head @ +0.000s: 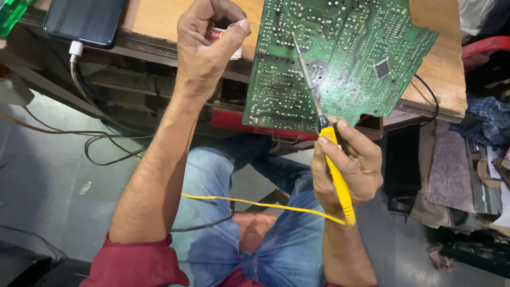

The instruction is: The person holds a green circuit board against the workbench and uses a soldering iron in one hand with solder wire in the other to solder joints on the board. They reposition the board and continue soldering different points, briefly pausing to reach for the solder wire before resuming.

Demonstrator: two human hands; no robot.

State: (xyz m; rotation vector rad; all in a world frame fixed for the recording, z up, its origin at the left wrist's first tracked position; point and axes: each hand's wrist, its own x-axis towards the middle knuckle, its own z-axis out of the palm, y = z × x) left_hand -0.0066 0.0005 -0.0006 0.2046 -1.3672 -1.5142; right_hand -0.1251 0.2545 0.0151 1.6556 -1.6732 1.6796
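A large green circuit board [350, 58] lies solder side up on the wooden bench [441, 69], overhanging its near edge. My right hand [348, 167] grips a yellow-handled soldering iron [336, 170]; its metal tip rests on the board near the middle. A yellow cord [255, 203] trails from the handle across my lap. My left hand [204, 45] is closed around a small red-and-white spool [218, 36], with a thin wire pinched at the thumb and pointing toward the board.
A dark phone [85, 21] with a white charging cable [76, 53] lies at the bench's left end. Black cables [114, 149] hang under the bench. A red box [234, 119] sits beneath the board. Cloth and clutter fill the floor on the right.
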